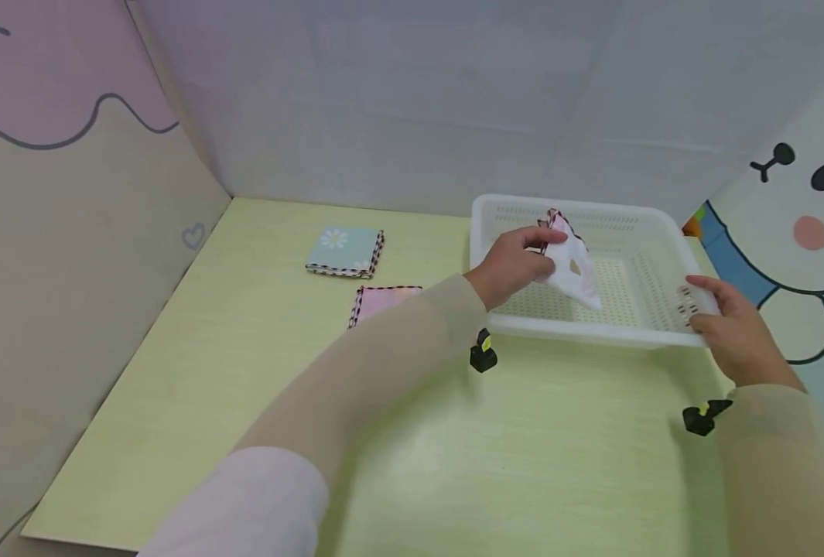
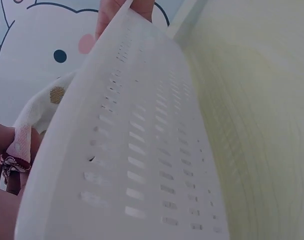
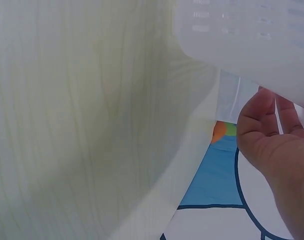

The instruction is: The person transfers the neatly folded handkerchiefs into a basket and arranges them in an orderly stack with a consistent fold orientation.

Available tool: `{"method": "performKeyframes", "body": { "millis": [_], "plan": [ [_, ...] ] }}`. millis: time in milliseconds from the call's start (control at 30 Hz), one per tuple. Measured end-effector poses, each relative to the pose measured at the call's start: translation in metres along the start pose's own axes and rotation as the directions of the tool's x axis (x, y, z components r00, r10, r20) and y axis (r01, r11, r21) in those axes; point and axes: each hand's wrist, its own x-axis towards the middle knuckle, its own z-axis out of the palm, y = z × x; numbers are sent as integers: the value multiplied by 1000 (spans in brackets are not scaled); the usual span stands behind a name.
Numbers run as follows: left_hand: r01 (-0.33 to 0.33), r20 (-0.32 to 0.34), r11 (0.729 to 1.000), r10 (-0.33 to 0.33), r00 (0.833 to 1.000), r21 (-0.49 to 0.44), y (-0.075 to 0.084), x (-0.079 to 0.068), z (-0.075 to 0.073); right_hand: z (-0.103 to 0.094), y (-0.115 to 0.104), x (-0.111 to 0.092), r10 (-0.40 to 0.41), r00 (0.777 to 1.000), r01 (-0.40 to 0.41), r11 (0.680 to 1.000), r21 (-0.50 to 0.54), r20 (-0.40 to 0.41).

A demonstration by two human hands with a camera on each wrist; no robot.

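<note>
My left hand (image 1: 512,264) pinches a small white and pink towel (image 1: 570,267) with a dark-and-white stitched edge. The towel hangs over the inside of a white plastic basket (image 1: 593,334) with slotted walls. On the basket's right rim, my right hand (image 1: 742,333) grips with thumb and fingers. The left wrist view shows the basket's near wall (image 2: 147,145), with part of the towel (image 2: 28,132) behind it. From the right wrist, the right hand (image 3: 276,145) is seen holding the rim from outside.
A folded light-blue towel (image 1: 345,251) with a white daisy lies on the table (image 1: 196,371) at left. Nearer is a pink towel (image 1: 382,300), partly hidden by the left forearm. A pale wall stands behind the basket, and printed panels flank the table.
</note>
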Motion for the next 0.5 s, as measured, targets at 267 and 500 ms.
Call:
{"method": "performKeyframes", "body": {
  "millis": [267, 500],
  "plan": [
    [5, -29, 998, -3, 1000, 68, -10, 8, 4, 0, 0, 4, 3, 1000, -3, 1000, -9, 14],
    [31, -20, 994, -29, 999, 107, -8, 5, 6, 0, 3, 6, 14, 1000, -14, 1000, -24, 22]
  ]
}}
